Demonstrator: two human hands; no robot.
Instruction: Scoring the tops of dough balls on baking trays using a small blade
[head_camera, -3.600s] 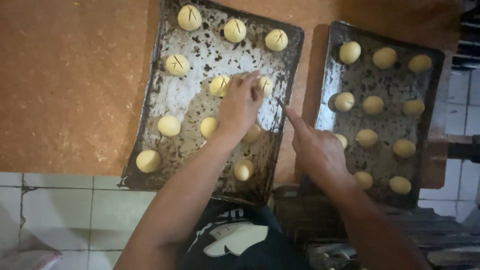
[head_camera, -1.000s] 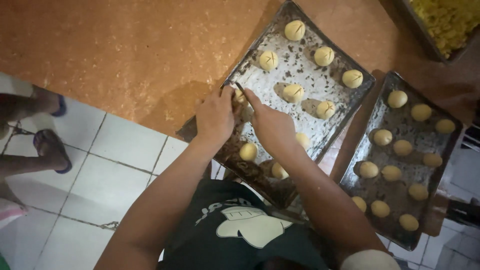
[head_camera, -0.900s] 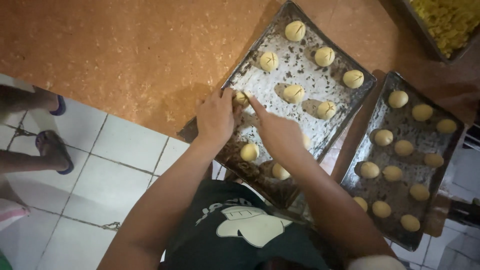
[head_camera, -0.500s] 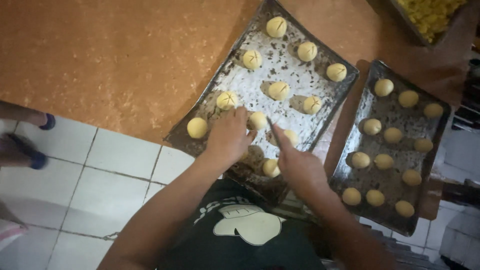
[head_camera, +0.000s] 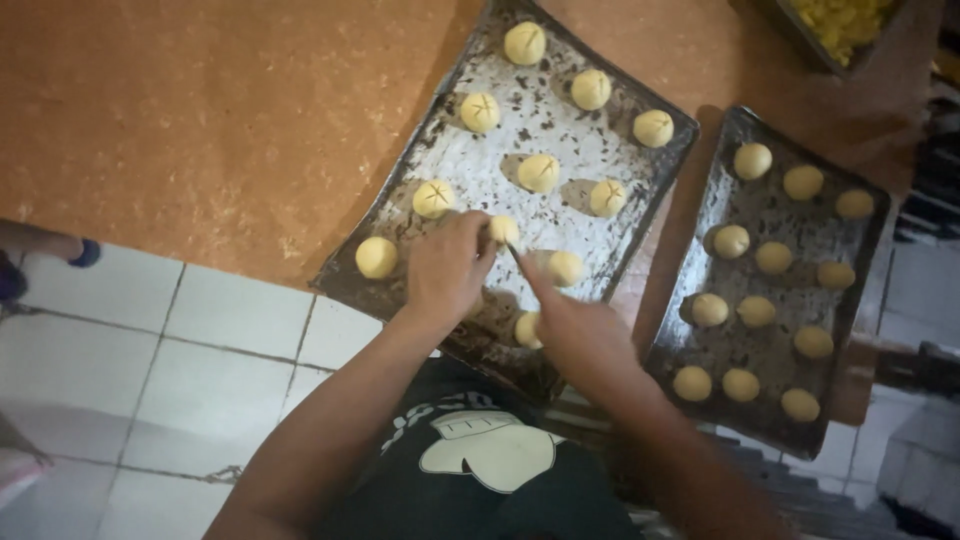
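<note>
Hands on near baking tray (head_camera: 452, 120), working one dough ball (head_camera: 504, 229).
Left hand (head_camera: 447, 268) pinches the ball between fingertips, mid-tray toward its near edge. Right hand (head_camera: 572, 322) just right of it, fingers narrow around a thin dark blade (head_camera: 516, 257) whose tip is at the ball. Other balls around it on the tray, several scored with a cross. Second tray (head_camera: 860, 250) of unscored balls sits right of it, on the orange table (head_camera: 200, 110).
</note>
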